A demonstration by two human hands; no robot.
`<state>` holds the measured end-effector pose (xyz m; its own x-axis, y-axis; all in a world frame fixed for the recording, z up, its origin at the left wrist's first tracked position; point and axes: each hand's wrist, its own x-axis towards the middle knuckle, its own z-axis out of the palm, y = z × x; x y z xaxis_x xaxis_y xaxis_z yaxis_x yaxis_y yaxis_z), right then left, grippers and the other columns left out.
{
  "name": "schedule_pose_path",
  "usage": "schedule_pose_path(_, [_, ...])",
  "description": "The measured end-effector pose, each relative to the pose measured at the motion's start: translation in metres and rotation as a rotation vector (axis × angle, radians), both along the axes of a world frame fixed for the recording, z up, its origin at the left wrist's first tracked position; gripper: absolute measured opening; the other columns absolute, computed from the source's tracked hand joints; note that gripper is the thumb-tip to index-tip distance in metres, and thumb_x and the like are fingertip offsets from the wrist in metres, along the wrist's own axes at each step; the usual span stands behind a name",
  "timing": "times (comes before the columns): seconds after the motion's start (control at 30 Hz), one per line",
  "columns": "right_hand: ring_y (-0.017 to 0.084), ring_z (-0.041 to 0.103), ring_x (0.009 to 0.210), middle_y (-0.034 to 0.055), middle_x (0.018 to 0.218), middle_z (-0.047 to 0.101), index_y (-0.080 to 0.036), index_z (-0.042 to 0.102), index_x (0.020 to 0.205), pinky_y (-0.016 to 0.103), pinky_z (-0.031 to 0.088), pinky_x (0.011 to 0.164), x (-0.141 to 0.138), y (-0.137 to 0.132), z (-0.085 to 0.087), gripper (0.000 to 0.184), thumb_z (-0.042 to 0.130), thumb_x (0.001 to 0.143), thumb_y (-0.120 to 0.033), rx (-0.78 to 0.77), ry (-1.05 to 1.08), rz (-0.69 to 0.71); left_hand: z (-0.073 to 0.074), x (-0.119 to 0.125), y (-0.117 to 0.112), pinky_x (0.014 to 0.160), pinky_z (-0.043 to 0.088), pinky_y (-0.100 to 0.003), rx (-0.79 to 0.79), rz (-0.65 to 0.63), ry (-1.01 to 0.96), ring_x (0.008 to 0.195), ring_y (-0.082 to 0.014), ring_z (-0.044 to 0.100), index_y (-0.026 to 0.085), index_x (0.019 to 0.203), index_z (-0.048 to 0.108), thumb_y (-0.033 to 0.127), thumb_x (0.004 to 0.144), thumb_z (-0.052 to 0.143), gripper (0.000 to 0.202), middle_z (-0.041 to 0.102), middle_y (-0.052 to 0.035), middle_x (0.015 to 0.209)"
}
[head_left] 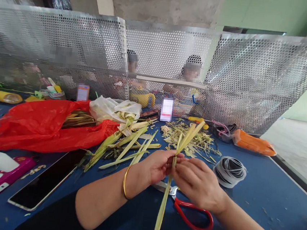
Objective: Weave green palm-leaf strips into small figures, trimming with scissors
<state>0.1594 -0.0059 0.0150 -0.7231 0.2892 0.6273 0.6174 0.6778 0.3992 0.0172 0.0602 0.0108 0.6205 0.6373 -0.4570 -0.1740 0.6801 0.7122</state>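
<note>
Pale green-yellow leaf strips run between my two hands, one end pointing down toward me and the other fanning up and away. My left hand, below a gold bangle on the wrist, pinches them at the middle. Right against it, my right hand grips the same strips with curled fingers. Under the hands lie red-handled scissors, their blades partly covered. Beyond my left hand is a pile of leaf stalks. A heap of shredded trimmings sits behind the strips.
A red plastic bag spreads at the left, near a dark phone and a magenta power strip. To the right are a spool of clear line and an orange packet. A perforated metal screen stands behind; people sit beyond it.
</note>
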Motion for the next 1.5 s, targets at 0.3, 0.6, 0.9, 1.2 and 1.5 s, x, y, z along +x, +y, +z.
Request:
schedule_pose_path(0.3, [0.021, 0.064, 0.089, 0.0066, 0.086, 0.07, -0.012, 0.068, 0.092, 0.039, 0.044, 0.091, 0.005, 0.001, -0.003, 0.016, 0.053, 0.089, -0.011, 0.029, -0.125, -0.005, 0.005, -0.01, 0.009, 0.054, 0.048, -0.017, -0.126, 0.073, -0.034, 0.057, -0.0097, 0.064, 0.012, 0.077, 0.066, 0.016, 0.088, 0.048, 0.021, 0.069, -0.0014, 0.063])
schedule_pose_path(0.6, [0.014, 0.059, 0.072, 0.0013, 0.074, 0.066, -0.02, 0.064, 0.081, 0.035, 0.043, 0.085, 0.02, 0.012, 0.008, 0.021, 0.048, 0.093, -0.013, -0.068, 0.011, -0.104, 0.015, -0.013, 0.009, 0.039, 0.033, -0.014, -0.041, 0.169, 0.06, 0.051, -0.0048, 0.056, 0.013, 0.08, 0.066, 0.017, 0.086, 0.052, 0.016, 0.072, -0.0032, 0.078])
schedule_pose_path(0.9, [0.017, 0.063, 0.077, 0.0034, 0.076, 0.067, -0.018, 0.065, 0.081, 0.036, 0.047, 0.083, 0.019, 0.013, -0.005, 0.021, 0.049, 0.091, -0.009, 0.059, -0.199, 0.006, 0.018, -0.014, 0.012, 0.038, 0.04, -0.012, -0.19, 0.09, -0.064, 0.043, -0.0042, 0.056, 0.01, 0.078, 0.064, 0.011, 0.087, 0.053, 0.015, 0.07, -0.0032, 0.07])
schedule_pose_path(1.2, [0.018, 0.065, 0.076, 0.0066, 0.087, 0.071, -0.018, 0.061, 0.106, 0.035, 0.049, 0.076, 0.01, 0.006, 0.007, 0.02, 0.053, 0.089, -0.011, -0.122, 0.329, -0.059, 0.01, -0.008, 0.004, 0.057, 0.054, -0.019, -0.031, 0.152, -0.026, 0.055, -0.0105, 0.065, 0.009, 0.079, 0.063, 0.019, 0.093, 0.044, 0.026, 0.069, -0.006, 0.069])
schedule_pose_path(1.5, [0.019, 0.067, 0.082, 0.0035, 0.091, 0.073, -0.023, 0.064, 0.09, 0.032, 0.049, 0.073, 0.001, 0.004, 0.007, 0.012, 0.054, 0.091, -0.018, -0.28, 0.63, -0.213, 0.017, -0.002, -0.014, 0.062, 0.054, -0.023, 0.199, 0.051, 0.015, 0.065, -0.0146, 0.068, 0.011, 0.078, 0.068, 0.015, 0.083, 0.048, 0.021, 0.071, -0.0078, 0.073])
